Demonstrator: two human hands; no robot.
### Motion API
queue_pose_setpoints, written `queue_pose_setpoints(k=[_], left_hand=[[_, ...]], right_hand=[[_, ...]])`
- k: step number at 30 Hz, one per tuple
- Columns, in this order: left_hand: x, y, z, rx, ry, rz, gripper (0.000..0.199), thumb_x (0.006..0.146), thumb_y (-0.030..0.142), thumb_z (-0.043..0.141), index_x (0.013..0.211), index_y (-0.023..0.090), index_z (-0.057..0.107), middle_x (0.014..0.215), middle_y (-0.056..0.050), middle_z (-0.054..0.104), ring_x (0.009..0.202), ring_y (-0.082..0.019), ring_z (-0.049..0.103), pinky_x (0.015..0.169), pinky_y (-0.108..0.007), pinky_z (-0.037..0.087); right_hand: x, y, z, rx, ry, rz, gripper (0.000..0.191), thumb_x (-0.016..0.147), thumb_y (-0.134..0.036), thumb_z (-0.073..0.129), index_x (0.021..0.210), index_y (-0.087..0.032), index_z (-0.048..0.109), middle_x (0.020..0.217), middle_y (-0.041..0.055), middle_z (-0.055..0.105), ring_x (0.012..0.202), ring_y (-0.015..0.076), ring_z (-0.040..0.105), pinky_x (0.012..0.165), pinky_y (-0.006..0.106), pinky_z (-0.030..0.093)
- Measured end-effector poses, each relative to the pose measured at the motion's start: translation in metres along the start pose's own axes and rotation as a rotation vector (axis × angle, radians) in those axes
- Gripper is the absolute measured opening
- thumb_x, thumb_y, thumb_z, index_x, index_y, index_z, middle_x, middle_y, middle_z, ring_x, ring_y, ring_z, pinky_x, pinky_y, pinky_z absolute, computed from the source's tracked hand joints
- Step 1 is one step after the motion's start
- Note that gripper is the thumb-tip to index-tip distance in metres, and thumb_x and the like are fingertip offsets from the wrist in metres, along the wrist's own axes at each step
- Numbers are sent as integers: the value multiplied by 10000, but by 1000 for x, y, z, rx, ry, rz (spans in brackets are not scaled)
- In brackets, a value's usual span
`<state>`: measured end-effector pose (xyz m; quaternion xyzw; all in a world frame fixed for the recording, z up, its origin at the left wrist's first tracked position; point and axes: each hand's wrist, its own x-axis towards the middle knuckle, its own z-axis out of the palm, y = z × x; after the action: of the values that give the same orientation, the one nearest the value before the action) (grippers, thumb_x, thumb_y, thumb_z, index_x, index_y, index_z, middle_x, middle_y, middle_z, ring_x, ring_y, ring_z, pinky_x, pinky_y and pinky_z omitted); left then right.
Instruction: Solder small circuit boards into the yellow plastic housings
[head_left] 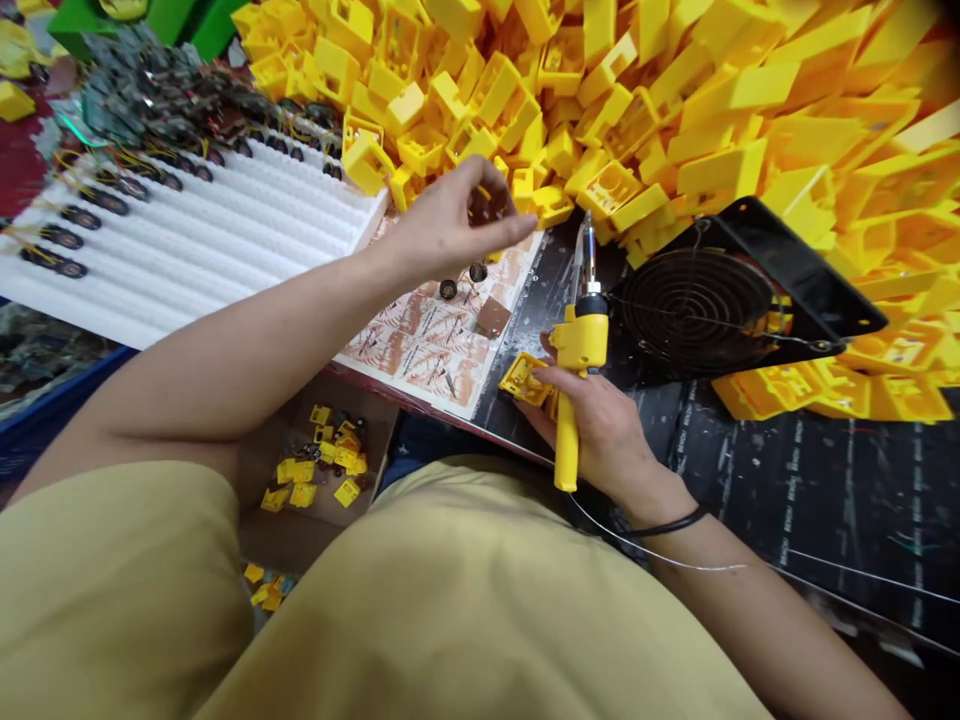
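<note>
Workshop: soldering gun (585,342), heaped yellow casings (504,98)

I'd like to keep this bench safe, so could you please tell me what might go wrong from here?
The slim metal tip of the yellow pistol-shaped soldering gun points toward heaped yellow plastic housings; if hot, it might melt one. The left hand, close by, could get burned. The thin silvery wire crossing the right forearm may snag.

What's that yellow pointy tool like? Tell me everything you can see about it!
The yellow tool has a chunky, plastic-looking body, a straight handle, a black collar and a shiny, metal-looking shaft narrowing to a point. It's in the grip of the right hand, pointing forward, towards the yellow cases. A thin, silvery wire trails from near its handle's end.
</note>
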<state>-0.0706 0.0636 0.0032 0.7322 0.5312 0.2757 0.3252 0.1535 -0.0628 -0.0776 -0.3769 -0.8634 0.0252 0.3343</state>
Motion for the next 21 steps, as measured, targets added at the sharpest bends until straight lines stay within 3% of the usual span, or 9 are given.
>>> queue_pose_setpoints(k=[3,6,10,13,17,21], left_hand=[[11,9,-1,-307,37,-119,328,892,455,536,1156,260,524,927,-21,649,825,-181,642,636,-341,454],[1,10,-9,-385,126,-34,313,878,430,542,1145,267,537,976,-22,639,829,-190,647,624,-347,447],[-44,-10,-19,-121,193,60,334,823,538,620,1015,274,547,906,-8,650,781,-164,594,680,-355,485],[-88,-32,-12,178,38,-33,393,842,591,550,957,216,555,902,-41,680,791,-183,615,712,-352,503],[-132,-51,0,446,-49,64,333,894,498,473,924,184,581,1117,-127,687,1019,-256,639,900,-430,505],[-151,-53,-1,591,-124,208,319,916,446,505,1004,172,642,1203,-139,670,1151,-280,605,986,-449,477]], right_hand=[[-1,0,0,28,31,41,395,882,-239,665,1229,-217,478,926,52,670,784,200,666,710,323,551],[-3,-1,-4,75,17,46,470,866,-228,686,1265,-231,436,976,58,672,846,199,677,793,341,563],[-6,-2,-9,108,-77,-13,437,873,-229,676,1247,-260,452,1084,61,681,1037,218,664,943,406,535],[-7,0,-9,111,-92,-28,473,867,-294,698,1265,-240,449,1158,97,667,1116,250,637,1007,466,495],[-6,0,-9,94,-75,-42,485,870,-291,698,1276,-223,441,1087,88,683,967,232,673,955,449,516],[-6,-2,-9,116,-76,-61,445,882,-218,669,1270,-218,451,1034,65,681,937,213,672,850,375,554]])
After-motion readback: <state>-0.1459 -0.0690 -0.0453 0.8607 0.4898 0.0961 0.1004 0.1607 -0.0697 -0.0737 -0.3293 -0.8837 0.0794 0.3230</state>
